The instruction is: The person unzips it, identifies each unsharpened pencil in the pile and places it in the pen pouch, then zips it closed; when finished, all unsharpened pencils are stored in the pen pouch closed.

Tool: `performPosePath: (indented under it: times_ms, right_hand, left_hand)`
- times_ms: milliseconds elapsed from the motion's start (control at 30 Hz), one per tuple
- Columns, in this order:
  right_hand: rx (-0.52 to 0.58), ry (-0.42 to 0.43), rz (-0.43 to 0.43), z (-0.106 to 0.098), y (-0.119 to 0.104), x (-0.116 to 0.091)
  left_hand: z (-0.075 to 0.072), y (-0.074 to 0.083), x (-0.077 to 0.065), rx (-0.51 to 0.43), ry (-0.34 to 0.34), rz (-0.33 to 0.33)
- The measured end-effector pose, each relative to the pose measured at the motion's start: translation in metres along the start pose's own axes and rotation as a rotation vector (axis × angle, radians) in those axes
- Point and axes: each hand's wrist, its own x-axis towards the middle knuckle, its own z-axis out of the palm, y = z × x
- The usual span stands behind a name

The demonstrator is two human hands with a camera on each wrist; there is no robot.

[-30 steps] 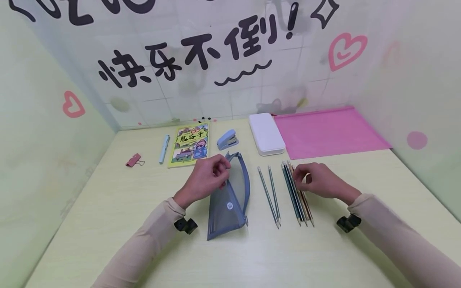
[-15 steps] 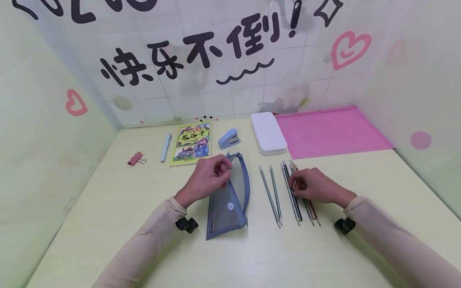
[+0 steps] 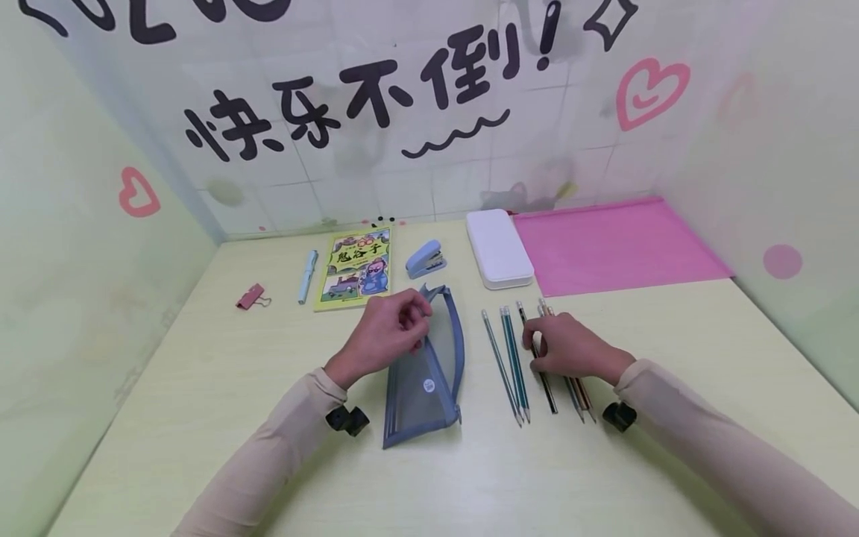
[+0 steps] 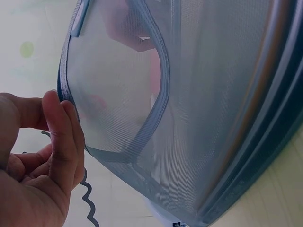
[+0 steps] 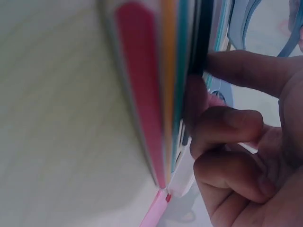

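Observation:
My left hand [image 3: 389, 332] pinches the upper edge of a blue-grey mesh pencil pouch [image 3: 419, 403], whose zipped mouth gapes open. In the left wrist view, the fingers [image 4: 61, 137] meet at the pouch's zip edge, and the other hand shows through the mesh. My right hand [image 3: 570, 347] pinches a black pencil [image 3: 549, 395] lying between two groups on the table. To its left are several green pencils [image 3: 515, 365]. More pencils [image 3: 582, 399] lie partly hidden under the hand; the right wrist view shows a red one [image 5: 139, 71] and an orange one [image 5: 168, 94] there.
Behind the pouch lie a blue stapler [image 3: 426, 259], a yellow comic-style book [image 3: 356, 268], a light-blue pen [image 3: 308, 276] and a pink binder clip [image 3: 251, 297]. A white case [image 3: 499, 250] and a pink sheet [image 3: 617, 250] are at the back, against the wall.
My right hand has moved left, first parting the pencil bunch. Green pencils now lie with the left group, and the black pencil stands apart. The left hand stays at the pouch.

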Motion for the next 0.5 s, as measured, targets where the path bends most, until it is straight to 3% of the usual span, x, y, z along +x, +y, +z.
performPosePath:
  times_ms: [300,500]
  right_hand:
    - [0.032,0.029,0.046,-0.002,-0.007,0.003]
    - [0.104,0.080,0.000,-0.010,-0.015,0.010]
  left_hand:
    - [-0.001,0.001,-0.001,-0.002,-0.001,0.001]
    - [-0.002,0.001,-0.001,-0.004,0.003,0.008]
